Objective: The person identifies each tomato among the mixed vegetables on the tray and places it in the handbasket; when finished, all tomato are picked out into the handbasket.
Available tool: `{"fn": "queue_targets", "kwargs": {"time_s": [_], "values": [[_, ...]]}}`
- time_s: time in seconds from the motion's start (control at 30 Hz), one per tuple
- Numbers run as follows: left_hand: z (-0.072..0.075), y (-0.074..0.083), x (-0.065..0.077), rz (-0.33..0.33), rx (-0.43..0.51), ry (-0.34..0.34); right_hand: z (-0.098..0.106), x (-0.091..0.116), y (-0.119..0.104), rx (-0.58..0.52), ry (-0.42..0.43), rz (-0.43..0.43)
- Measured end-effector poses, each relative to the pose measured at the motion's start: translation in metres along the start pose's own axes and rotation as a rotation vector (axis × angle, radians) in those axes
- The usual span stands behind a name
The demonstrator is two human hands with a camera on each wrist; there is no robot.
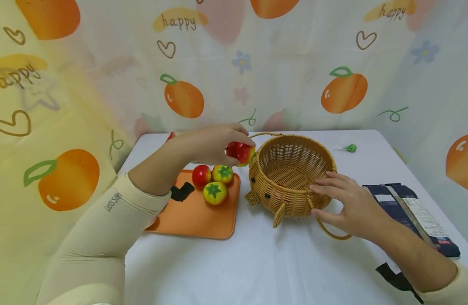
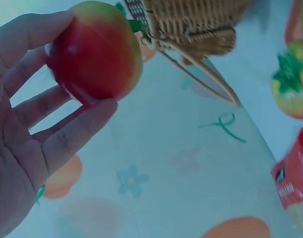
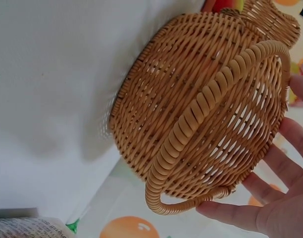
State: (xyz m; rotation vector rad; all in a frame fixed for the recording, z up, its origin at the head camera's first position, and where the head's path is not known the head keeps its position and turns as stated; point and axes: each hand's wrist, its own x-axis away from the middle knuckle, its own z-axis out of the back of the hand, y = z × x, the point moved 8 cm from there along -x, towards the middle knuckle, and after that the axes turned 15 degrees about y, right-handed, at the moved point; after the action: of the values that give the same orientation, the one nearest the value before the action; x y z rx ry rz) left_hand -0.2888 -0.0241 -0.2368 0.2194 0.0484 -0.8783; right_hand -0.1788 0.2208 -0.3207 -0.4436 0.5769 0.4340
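My left hand [image 1: 215,144] pinches a red-and-yellow toy tomato [image 1: 240,153] between thumb and fingertips, above the tray side of a wicker basket [image 1: 295,205]. In the left wrist view, the toy tomato [image 2: 94,54] has its green leafy top turned toward the basket. The fingers of my right hand [image 1: 344,201] are spread and rest at the basket's right rim. From the right wrist, the woven side and arched handle [image 3: 191,121] show, with the fingertips along the rim. Several more toy tomatoes [image 1: 215,193] sit on an orange tray [image 1: 207,222] left of the basket.
Behind the basket to the right lies a green lollipop [image 1: 350,148]. A dark blue package [image 1: 413,212] lies at the table's right side. A red packet [image 2: 295,173] shows in the left wrist view. A fruit-printed curtain [image 1: 241,84] hangs behind the white table [image 1: 257,271].
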Motion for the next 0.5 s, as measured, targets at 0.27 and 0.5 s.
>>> {"fn": "queue_targets", "kwargs": {"time_s": [0.27, 0.5], "values": [[-0.015, 0.023, -0.042, -0.085, 0.039, 0.031, 0.000, 0.005, 0.001, 0.019, 0.025, 0.009], [-0.039, 0.035, -0.067, -0.110, 0.031, -0.003, 0.001, 0.001, 0.000, 0.023, 0.042, 0.028]]}}
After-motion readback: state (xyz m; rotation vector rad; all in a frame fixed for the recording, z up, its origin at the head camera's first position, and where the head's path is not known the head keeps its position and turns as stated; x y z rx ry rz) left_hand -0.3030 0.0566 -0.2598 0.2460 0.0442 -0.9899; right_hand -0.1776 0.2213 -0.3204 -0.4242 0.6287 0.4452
